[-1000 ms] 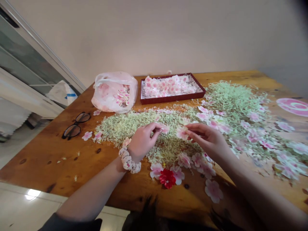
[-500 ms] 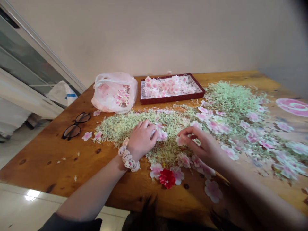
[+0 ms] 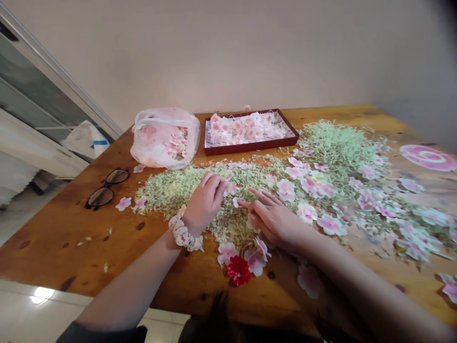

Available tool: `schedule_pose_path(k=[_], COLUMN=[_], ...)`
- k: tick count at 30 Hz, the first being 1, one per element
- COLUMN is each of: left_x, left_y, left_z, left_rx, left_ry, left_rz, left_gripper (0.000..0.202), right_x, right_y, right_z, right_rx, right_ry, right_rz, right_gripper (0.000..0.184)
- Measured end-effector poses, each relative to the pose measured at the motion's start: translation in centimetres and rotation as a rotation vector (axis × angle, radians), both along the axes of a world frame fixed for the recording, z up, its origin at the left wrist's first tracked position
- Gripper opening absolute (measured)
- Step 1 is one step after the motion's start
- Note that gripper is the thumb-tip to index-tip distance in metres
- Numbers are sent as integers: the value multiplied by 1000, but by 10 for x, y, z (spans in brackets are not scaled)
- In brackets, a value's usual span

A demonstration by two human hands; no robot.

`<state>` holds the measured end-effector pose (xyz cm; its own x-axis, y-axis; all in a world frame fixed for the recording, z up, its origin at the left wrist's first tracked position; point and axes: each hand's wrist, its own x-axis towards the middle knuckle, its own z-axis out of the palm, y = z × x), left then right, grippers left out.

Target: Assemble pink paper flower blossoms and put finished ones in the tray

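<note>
My left hand (image 3: 204,204), with a pale scrunchie (image 3: 183,234) round its wrist, is closed over the crumbled pale-green plant filler. A pink-and-white fabric flower (image 3: 231,188) lies at its fingertips; what the fingers pinch, if anything, is hidden. Opposite it, my right hand (image 3: 274,218) reaches in with fingers stretched and apart. One fingertip touches a small white petal (image 3: 236,202), and a pale flower shows partly beneath the palm. Closer to me, a red flower (image 3: 239,270) sits among pink-and-white flowers (image 3: 227,252). The pale-green filler (image 3: 167,190) spreads under and around both hands.
A clear plastic bag (image 3: 148,152) of flower pieces and a dark-red box (image 3: 250,146) of pink blossoms stand near the wall. Glasses (image 3: 102,196) lie at the left. Stringy green filler (image 3: 335,143), scattered flowers (image 3: 332,225) and a pink round print (image 3: 428,157) are at the right.
My right hand has moved left toward my left hand, its fingers now stretched instead of pinched on a petal. The left hand has turned slightly. The whole view has shifted a little.
</note>
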<state>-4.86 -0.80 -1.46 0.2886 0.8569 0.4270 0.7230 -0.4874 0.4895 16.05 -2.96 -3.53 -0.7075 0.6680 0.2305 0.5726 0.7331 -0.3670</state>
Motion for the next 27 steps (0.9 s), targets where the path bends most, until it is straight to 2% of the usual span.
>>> schedule_pose_path(k=[3,6,8,10,13,16,19,23,25,27], left_x=[-1,1,1,1,1,2,5,7,7,7], left_y=[-2,-4,-7,-10,-18,-27,-33,-35,-33,-29], left_z=[4,1,-1,0,8,16,18,13,11,8], left_rx=[35,131,249,384,597,778,881,899,874,761], left_ry=[-133,-195,-199,-127,64,162,199,226,257,256], left_rz=[-96,-140,-198,-297,-376,-387,-441,-528,-539,-510], left_gripper=[18,11,17,13,7,4,10,10,9,7], right_x=[4,8,11,13,15,15,11,6,4,4], right_y=[1,4,6,6,3,-2,-8,-12,-12,-12], right_z=[4,9,12,15,18,22,29,32,29,24], right_rx=[-54,-155,-328,-567,-902,-1108,-1199,-1252,-1182,-1044], right_ry=[172,418,584,748,909,911,852,748,754,787], right_rz=[-19,-180,-313,-381,-340,-239,-159,-132,-163,-227], right_gripper=[14,10,14,18,23,25,25,27,28,28])
